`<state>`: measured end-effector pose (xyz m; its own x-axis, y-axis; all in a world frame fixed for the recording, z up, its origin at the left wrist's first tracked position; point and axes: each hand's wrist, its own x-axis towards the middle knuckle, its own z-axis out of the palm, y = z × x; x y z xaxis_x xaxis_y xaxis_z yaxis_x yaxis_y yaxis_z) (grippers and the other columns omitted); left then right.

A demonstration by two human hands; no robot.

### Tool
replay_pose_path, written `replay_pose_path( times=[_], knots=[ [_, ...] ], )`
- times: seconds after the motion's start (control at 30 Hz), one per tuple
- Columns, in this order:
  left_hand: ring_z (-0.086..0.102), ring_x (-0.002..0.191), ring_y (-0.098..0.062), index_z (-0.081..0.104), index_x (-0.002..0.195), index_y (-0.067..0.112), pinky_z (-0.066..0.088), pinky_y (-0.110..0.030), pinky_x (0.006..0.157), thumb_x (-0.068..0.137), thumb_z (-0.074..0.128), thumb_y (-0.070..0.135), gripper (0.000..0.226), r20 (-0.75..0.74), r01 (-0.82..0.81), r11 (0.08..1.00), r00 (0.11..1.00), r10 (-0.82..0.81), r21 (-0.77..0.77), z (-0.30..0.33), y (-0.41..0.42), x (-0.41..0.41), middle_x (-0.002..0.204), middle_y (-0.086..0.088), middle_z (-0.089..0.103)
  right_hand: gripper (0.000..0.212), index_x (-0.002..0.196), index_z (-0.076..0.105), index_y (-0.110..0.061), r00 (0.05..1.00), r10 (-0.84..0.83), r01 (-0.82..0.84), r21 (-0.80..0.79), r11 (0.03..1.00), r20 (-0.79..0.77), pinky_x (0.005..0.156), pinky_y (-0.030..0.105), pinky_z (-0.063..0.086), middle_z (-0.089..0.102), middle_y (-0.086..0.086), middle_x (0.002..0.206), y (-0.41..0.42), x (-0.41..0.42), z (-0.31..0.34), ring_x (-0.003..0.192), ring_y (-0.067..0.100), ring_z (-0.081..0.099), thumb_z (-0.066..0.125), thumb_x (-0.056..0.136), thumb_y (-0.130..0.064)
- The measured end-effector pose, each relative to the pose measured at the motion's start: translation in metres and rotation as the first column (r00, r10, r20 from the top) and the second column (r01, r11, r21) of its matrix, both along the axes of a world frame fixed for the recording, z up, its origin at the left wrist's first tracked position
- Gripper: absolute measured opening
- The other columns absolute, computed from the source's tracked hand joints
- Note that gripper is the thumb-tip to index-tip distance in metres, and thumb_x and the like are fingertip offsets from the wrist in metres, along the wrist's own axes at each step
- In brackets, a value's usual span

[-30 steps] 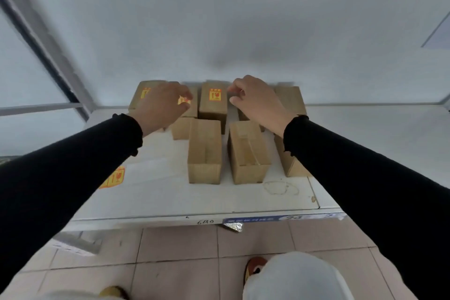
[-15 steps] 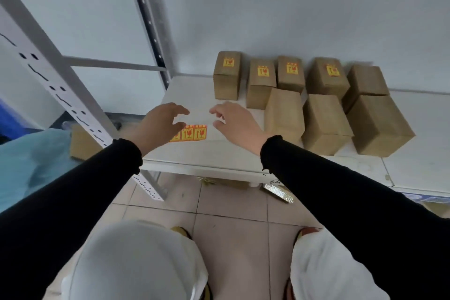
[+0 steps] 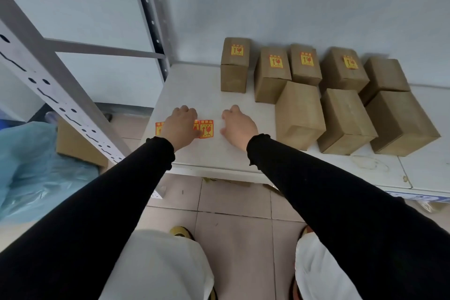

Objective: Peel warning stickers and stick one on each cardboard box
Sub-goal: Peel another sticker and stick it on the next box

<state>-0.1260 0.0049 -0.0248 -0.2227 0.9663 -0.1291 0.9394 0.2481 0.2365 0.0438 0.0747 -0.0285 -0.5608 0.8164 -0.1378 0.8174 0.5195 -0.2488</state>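
- Where the person's left hand [image 3: 179,126] comes down on the white shelf [image 3: 214,156], it lies over a strip of yellow-and-red warning stickers [image 3: 206,128], fingers curled downward, thumb tip touching the strip; whether it pinches a sticker I cannot tell.
- One sticker shows whole just right of that hand, and a sliver of another peeks out on the hand's left side.
- The right hand [image 3: 239,126] rests on the bare shelf just right of the strip, fingers loosely curled, holding nothing and apart from the stickers.
- Both arms wear long black sleeves [image 3: 328,192].
- Cardboard boxes stand to the right of the hands, in two rows toward a pale wall.
- In the back row, the leftmost box [image 3: 235,64] stands a little apart and carries a sticker on top; the second box [image 3: 272,73], third box [image 3: 305,64] and fourth box [image 3: 344,68] also carry one each.
- The fifth back box [image 3: 386,78], at the right end, has a plain top.
- Three front boxes [image 3: 345,119] stand side by side, nearer the shelf edge, all with plain tops.
- A grey metal shelving upright [image 3: 43,80] with punched holes slants across the left.
- Pale blue plastic sheeting [image 3: 31,165] lies on the floor at the left.
- Beige floor tiles [image 3: 238,236] show below, with the person's white trousers [image 3: 165,268].
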Motion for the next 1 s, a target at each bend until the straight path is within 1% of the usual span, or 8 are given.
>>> replay_pose_path(
  times=[0.17,0.27,0.4,0.5,0.6,0.7,0.83,1.0],
  knots=[
    [0.053,0.099,-0.026,0.052,0.108,0.016,0.040,-0.039,0.084,0.085,0.074,0.033,0.036,0.015,0.008,1.000,1.000,-0.009,0.016,0.006,-0.005,0.002,0.109,-0.005,0.057,0.012,0.109,0.055,-0.013,0.995,-0.026,0.027,0.001,1.000,-0.092,0.076,0.040,0.054,0.055,0.008,0.112,-0.004,0.003,0.008,0.086,0.029,0.061,0.049,0.100,-0.017],
    [0.058,0.089,-0.025,0.049,0.103,0.021,0.039,-0.041,0.088,0.087,0.073,0.031,0.030,0.184,-0.013,1.000,0.983,0.015,-0.015,0.023,-0.012,0.002,0.101,0.000,0.064,0.010,0.101,0.057,-0.019,0.987,-0.043,0.044,0.003,0.999,-0.155,0.075,0.037,0.050,0.064,0.000,0.098,-0.004,0.014,0.032,0.088,0.023,0.061,0.047,0.101,-0.021],
    [0.065,0.093,-0.025,0.068,0.097,0.022,0.051,-0.041,0.087,0.084,0.077,0.026,0.016,0.402,0.000,1.000,0.916,-0.010,0.023,0.075,-0.020,0.012,0.096,0.000,0.070,0.010,0.099,0.060,-0.023,0.969,0.013,-0.001,0.047,0.999,-0.248,0.065,0.025,0.043,0.063,-0.009,0.094,-0.003,0.040,0.086,0.082,0.009,0.059,0.050,0.100,-0.026],
    [0.067,0.085,-0.019,0.072,0.095,0.021,0.052,-0.033,0.081,0.086,0.076,0.024,0.010,0.514,-0.015,0.997,0.857,-0.025,0.073,0.119,-0.030,0.032,0.093,0.000,0.073,0.013,0.106,0.060,-0.023,0.944,0.110,-0.038,0.229,0.973,-0.311,0.068,0.028,0.047,0.057,-0.007,0.108,-0.006,0.063,0.126,0.086,0.011,0.058,0.055,0.096,-0.028],
    [0.068,0.079,-0.016,0.072,0.092,0.022,0.054,-0.031,0.078,0.086,0.076,0.023,0.007,0.603,-0.043,0.991,0.797,-0.041,0.124,0.150,-0.037,0.055,0.091,-0.001,0.075,0.021,0.112,0.055,-0.023,0.889,0.191,0.009,0.432,0.902,-0.417,0.063,0.024,0.043,0.046,-0.006,0.118,-0.017,0.085,0.151,0.078,0.001,0.046,0.060,0.093,-0.028],
    [0.068,0.081,-0.016,0.071,0.091,0.025,0.053,-0.031,0.078,0.087,0.074,0.025,0.005,0.601,-0.044,0.985,0.796,-0.067,0.168,0.166,-0.041,0.079,0.090,0.000,0.074,0.014,0.106,0.059,-0.021,0.855,0.226,0.013,0.454,0.891,-0.468,0.063,0.022,0.039,0.048,-0.009,0.104,-0.032,0.103,0.160,0.077,0.001,0.042,0.058,0.097,-0.032],
    [0.070,0.085,-0.019,0.073,0.099,0.022,0.057,-0.040,0.085,0.086,0.074,0.026,0.013,0.558,-0.030,0.981,0.825,-0.083,0.191,0.172,-0.042,0.102,0.091,0.000,0.074,0.009,0.101,0.062,-0.024,0.840,0.225,0.013,0.433,0.901,-0.494,0.071,0.030,0.046,0.057,-0.012,0.094,-0.040,0.118,0.152,0.086,0.007,0.051,0.059,0.098,-0.032],
    [0.071,0.086,-0.017,0.071,0.101,0.019,0.058,-0.039,0.085,0.086,0.076,0.027,0.017,0.539,-0.013,0.981,0.837,-0.096,0.195,0.175,-0.042,0.115,0.093,0.003,0.075,0.007,0.089,0.060,-0.026,0.810,0.191,0.068,0.412,0.909,-0.555,0.063,0.025,0.039,0.058,-0.016,0.082,-0.044,0.128,0.151,0.077,0.006,0.051,0.062,0.096,-0.029]
  ],
)
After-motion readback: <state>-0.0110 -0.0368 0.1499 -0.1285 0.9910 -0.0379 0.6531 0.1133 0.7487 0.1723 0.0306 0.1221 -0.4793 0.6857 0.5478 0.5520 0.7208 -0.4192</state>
